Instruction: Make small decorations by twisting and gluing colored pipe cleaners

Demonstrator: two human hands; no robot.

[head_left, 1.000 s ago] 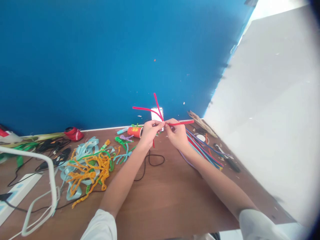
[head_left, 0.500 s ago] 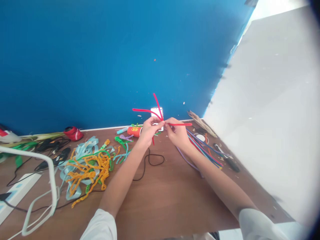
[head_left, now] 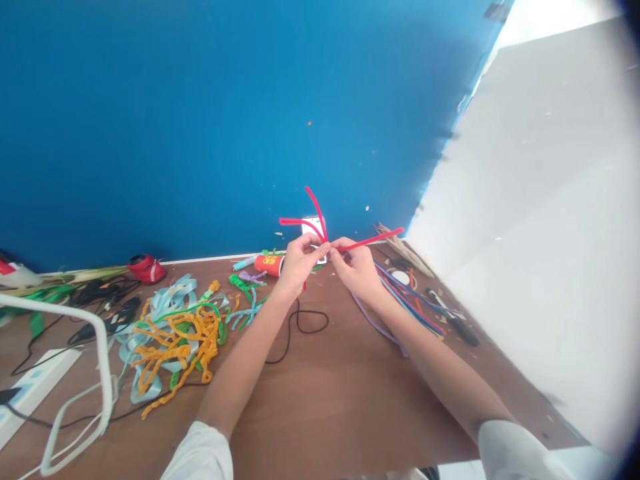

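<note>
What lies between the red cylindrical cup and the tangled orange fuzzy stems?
In the head view, a purple fuzzy piece, a green fuzzy piece and a light-blue branching fuzzy piece lie between them.

One left hand (head_left: pixel 299 267) and one right hand (head_left: pixel 356 268) are at the centre, two in all. Around them, four ends of red fuzzy stems (head_left: pixel 378 238) show, at 7, 10, 11 and nearly 3 o'clock. There is one phone (head_left: pixel 313 221) at 11, one red cup (head_left: pixel 267 265) at 9, one power strip (head_left: pixel 49 373) at 8, one white disc (head_left: pixel 400 278) and one black-handled tool (head_left: pixel 465 330) near 4, one separate purple stem (head_left: pixel 379 327) at 5. The orange twists (head_left: pixel 175 351) at 8 are too tangled to count.
</note>
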